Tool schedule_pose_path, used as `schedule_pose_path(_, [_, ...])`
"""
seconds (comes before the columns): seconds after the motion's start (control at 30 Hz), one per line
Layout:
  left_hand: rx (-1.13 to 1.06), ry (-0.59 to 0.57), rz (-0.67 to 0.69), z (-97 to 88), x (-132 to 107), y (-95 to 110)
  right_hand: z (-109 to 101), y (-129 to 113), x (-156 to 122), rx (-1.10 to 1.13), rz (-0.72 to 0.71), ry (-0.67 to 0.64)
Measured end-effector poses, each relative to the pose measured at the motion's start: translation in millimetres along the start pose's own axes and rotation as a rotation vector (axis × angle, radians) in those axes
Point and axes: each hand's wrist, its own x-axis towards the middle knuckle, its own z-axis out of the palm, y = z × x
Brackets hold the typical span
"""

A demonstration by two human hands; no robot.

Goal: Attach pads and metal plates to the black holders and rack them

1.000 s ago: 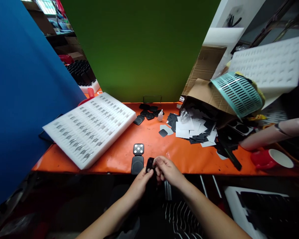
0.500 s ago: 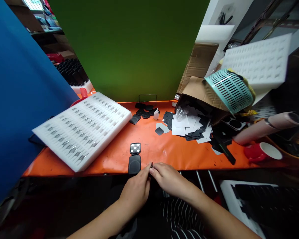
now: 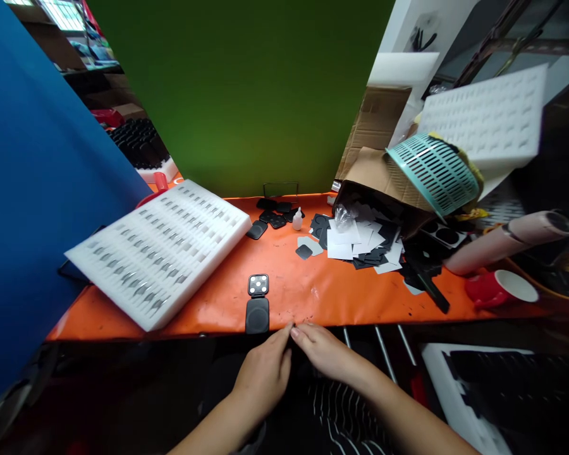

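My left hand [image 3: 264,371] and my right hand [image 3: 326,352] meet fingertip to fingertip just below the front edge of the orange table [image 3: 313,294]. Both hands have their fingers pressed together in a pinch, and whatever lies between the tips is hidden in the dark under the edge. Directly in front of them, on the table edge, lies a black hinged piece [image 3: 257,314] with a square panel [image 3: 258,285] carrying white dots. A white foam tray [image 3: 164,249] with rows of slots holding small metal parts lies to the left.
A small white bottle [image 3: 297,219] and loose black pads [image 3: 275,216] sit at the back. White and black squares [image 3: 360,243] spill from a tipped cardboard box [image 3: 377,174] under a teal basket [image 3: 434,172]. A red cup [image 3: 500,289] and a pink roll [image 3: 507,243] lie at the right.
Both hands dropped from above the table's front edge to just below it. The small black piece seen between the fingers earlier is no longer visible.
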Motion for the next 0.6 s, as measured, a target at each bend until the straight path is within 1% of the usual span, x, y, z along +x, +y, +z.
schedule_pose_path(0.1, [-0.022,0.024,-0.01,-2.6,0,-2,-1,4,-1,0.084,-0.029,-0.035])
schedule_pose_path(0.17, [-0.019,-0.001,-0.004,-4.6,0,-2,-2,4,-3,0.071,-0.024,-0.048])
schedule_pose_path(0.3, [-0.005,-0.048,0.005,-6.3,-1,0,-3,-3,-8,-0.022,0.036,0.02])
schedule_pose_path(0.4, [-0.004,-0.054,0.018,-5.1,-3,2,-4,-9,-12,-0.049,0.012,0.052])
schedule_pose_path(0.47, [-0.01,-0.06,0.027,-4.7,-5,5,-3,-10,-12,-0.028,0.012,0.043])
schedule_pose_path(0.6, [-0.029,-0.044,0.002,-7.5,-6,8,4,-7,-4,0.083,0.091,0.084])
